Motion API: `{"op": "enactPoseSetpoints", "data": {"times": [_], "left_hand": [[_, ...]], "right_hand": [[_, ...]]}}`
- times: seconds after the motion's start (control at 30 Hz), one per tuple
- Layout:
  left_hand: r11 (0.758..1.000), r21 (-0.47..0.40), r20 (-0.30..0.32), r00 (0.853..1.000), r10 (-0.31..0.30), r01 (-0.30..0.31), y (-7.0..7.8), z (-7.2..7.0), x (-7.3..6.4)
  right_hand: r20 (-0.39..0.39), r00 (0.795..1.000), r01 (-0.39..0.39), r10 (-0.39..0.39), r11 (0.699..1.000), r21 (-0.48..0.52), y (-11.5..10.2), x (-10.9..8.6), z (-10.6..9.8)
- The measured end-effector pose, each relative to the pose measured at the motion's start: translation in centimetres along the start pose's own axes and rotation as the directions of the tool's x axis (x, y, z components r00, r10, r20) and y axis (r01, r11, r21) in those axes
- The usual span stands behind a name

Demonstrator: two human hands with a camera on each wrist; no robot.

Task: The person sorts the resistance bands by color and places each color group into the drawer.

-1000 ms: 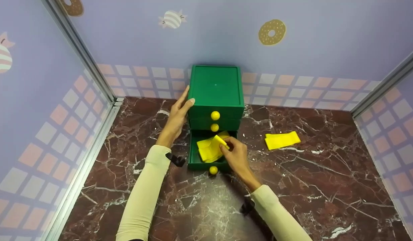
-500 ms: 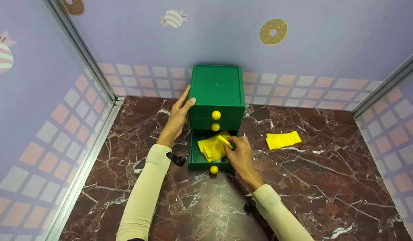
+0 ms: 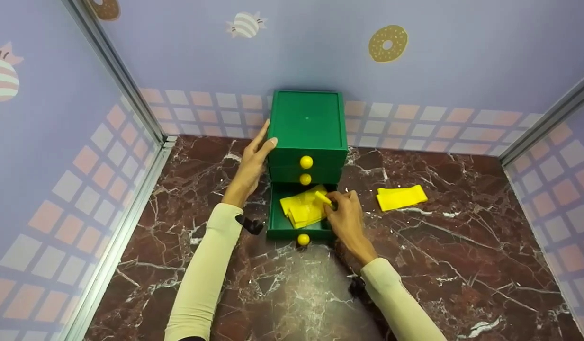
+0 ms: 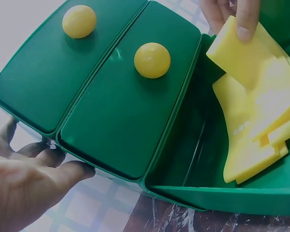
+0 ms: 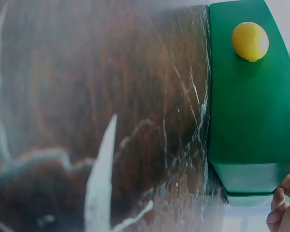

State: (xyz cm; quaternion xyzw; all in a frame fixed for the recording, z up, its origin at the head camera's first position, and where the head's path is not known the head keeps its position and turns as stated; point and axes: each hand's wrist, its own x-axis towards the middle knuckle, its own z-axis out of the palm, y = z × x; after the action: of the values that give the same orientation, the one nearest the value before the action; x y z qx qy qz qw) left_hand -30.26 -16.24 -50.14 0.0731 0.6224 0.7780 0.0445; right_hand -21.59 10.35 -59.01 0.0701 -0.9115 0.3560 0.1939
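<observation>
A small green drawer cabinet (image 3: 307, 125) with yellow ball knobs stands against the back wall, its bottom drawer (image 3: 282, 234) pulled out. Folded yellow cloth (image 3: 299, 208) lies in that drawer. My right hand (image 3: 347, 215) is over the drawer's right side and pinches a raised, folded end of yellow cloth between thumb and fingers; the left wrist view shows this end (image 4: 232, 43) close up. Against the cabinet's left side rests my left hand (image 3: 251, 166), fingers extended along it and thumb at the top edge. In the right wrist view, the right fingers (image 5: 279, 212) show only partly.
Another folded yellow cloth (image 3: 401, 198) lies on the dark marbled tabletop (image 3: 443, 255), right of the cabinet. Patterned walls (image 3: 310, 52) enclose the back and both sides. The two upper drawers, with their knobs (image 3: 306, 162), are closed.
My right hand has moved slightly right, drawing the pinched cloth end toward the drawer's right side. The left hand stays in place on the cabinet.
</observation>
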Motion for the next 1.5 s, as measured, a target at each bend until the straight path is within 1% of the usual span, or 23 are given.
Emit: {"op": "enactPoseSetpoints", "data": {"times": [0.17, 0.3, 0.4, 0.47, 0.6, 0.7, 0.8, 0.93, 1.07, 1.2, 1.33, 1.5], "left_hand": [[1.0, -0.004, 0.0, 1.0, 0.008, -0.008, 0.0, 0.1, -0.1], [1.0, 0.009, -0.003, 1.0, 0.016, -0.016, -0.1, 0.0, -0.1], [0.999, 0.028, -0.007, 1.0, 0.022, -0.022, -0.2, 0.0, -0.1], [0.999, 0.035, -0.012, 1.0, 0.027, -0.026, -0.2, 0.1, -0.1], [0.998, 0.049, -0.014, 0.999, 0.033, -0.032, -0.1, 0.1, -0.1], [0.998, 0.056, -0.018, 0.999, 0.034, -0.033, -0.1, 0.1, 0.0], [0.998, 0.052, -0.031, 0.999, 0.033, -0.031, -0.2, 0.0, 0.0], [0.999, 0.047, -0.026, 0.999, 0.026, -0.024, -0.2, 0.0, 0.0], [0.999, 0.036, -0.01, 1.0, 0.023, -0.023, -0.2, 0.0, 0.0], [0.999, 0.037, -0.018, 0.999, 0.029, -0.029, -0.1, 0.0, 0.0], [0.999, 0.036, -0.017, 0.999, 0.028, -0.027, 0.0, 0.1, -0.1], [1.0, 0.008, -0.004, 1.0, 0.025, -0.024, -0.1, 0.0, -0.1]], "right_hand": [[0.019, 1.0, 0.004, -0.003, 1.0, -0.009, 0.1, 0.0, -0.1], [-0.006, 1.0, 0.026, -0.026, 1.0, 0.014, 0.4, -0.2, -0.2], [-0.052, 0.996, 0.069, -0.066, 0.997, 0.047, 0.9, -0.4, -0.4], [-0.093, 0.99, 0.115, -0.107, 0.991, 0.075, 1.4, -0.6, -0.5], [-0.18, 0.965, 0.211, -0.188, 0.971, 0.116, 2.4, -1.1, -1.1], [-0.215, 0.955, 0.237, -0.206, 0.963, 0.13, 3.2, -1.3, -1.9], [-0.221, 0.956, 0.223, -0.191, 0.966, 0.131, 4.1, -1.2, -2.7], [-0.211, 0.966, 0.181, -0.152, 0.975, 0.126, 5.7, -1.1, -3.8], [-0.192, 0.978, 0.105, -0.076, 0.984, 0.145, 7.2, -1.2, -5.1], [-0.167, 0.986, 0.018, 0.017, 0.978, 0.209, 8.8, -1.6, -6.5], [-0.167, 0.983, -0.044, 0.083, 0.974, 0.223, 10.6, -1.7, -7.9], [-0.212, 0.97, -0.082, 0.118, 0.982, 0.169, 12.8, -1.7, -9.6]]}}
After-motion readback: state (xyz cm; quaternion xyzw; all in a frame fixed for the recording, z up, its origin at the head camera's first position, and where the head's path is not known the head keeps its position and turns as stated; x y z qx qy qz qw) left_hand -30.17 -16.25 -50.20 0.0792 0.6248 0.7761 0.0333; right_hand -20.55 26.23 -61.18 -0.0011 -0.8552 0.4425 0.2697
